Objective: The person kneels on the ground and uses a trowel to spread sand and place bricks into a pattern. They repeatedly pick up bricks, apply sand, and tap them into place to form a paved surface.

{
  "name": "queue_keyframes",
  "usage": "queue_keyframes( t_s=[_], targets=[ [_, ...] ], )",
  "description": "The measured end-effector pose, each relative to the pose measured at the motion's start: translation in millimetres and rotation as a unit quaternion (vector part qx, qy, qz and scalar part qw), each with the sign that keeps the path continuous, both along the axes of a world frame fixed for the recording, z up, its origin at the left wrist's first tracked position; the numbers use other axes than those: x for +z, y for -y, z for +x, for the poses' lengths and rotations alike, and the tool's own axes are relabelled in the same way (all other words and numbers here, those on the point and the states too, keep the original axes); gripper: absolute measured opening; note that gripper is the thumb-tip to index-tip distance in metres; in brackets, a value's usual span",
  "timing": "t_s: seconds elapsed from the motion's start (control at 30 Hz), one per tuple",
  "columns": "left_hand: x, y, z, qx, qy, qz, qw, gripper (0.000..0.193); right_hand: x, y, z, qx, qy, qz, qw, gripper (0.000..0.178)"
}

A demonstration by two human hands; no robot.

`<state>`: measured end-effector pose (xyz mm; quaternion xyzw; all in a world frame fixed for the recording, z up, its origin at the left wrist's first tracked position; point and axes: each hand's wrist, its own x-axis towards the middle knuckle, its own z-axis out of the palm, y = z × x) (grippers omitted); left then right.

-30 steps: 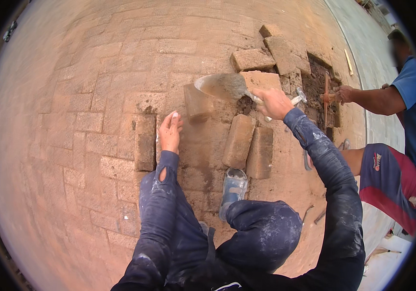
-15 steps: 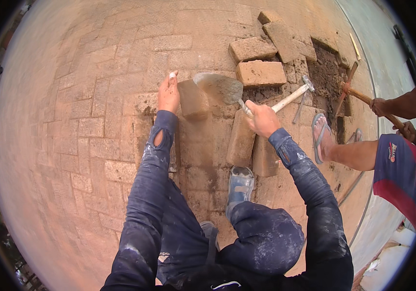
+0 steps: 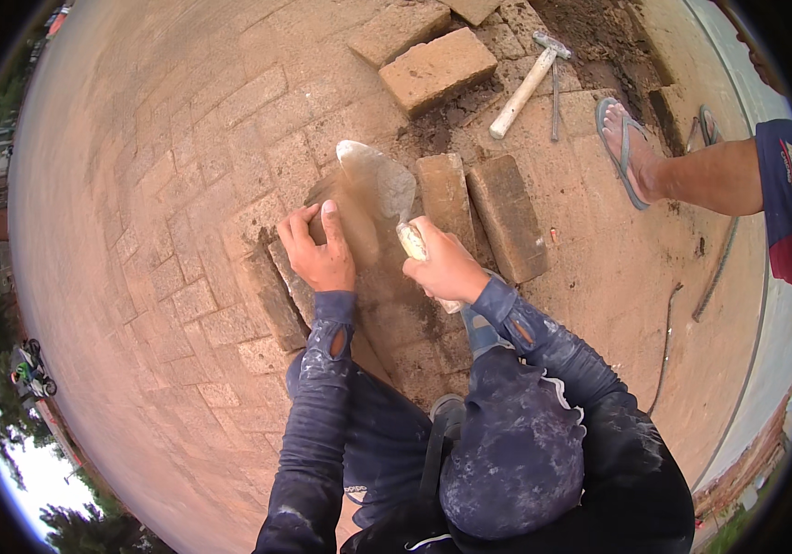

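Observation:
My right hand [image 3: 444, 268] grips the pale handle of a trowel [image 3: 379, 177], its dusty steel blade pointing away over a sandy gap in the brick paving [image 3: 174, 185]. My left hand [image 3: 318, 251] lies on a paver brick [image 3: 345, 231] standing tilted in that gap, just left of the blade. Two loose bricks [image 3: 479, 208] lie side by side right of the trowel. Both forearms wear dark blue dusty sleeves.
A larger loose brick [image 3: 438, 69] and another lie at the top, beside dug soil. A hammer [image 3: 527, 83] with a pale handle rests near them. Another person's sandalled foot [image 3: 631, 152] and leg stand at the right. My shoe [image 3: 481, 328] is below my right hand.
The view has come closer and shifted. My left hand slid from the brick's far side onto its near top. The trowel blade swung left over the gap. The other person's pick is out of view.

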<state>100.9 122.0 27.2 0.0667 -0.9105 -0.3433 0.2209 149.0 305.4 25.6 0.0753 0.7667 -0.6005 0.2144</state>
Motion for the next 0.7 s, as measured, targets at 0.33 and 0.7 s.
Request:
queue_keyframes(
  t_s=[0.33,0.7],
  targets=[
    [6,5,-4,0.014,0.018,0.011,1.000,0.035,24,8,-21,0.056,0.131,-0.105,0.984,0.046],
    [-7,-38,124,0.087,0.228,0.052,0.968,0.084,43,-42,-7,0.071,0.079,-0.013,0.994,0.044]
  ],
)
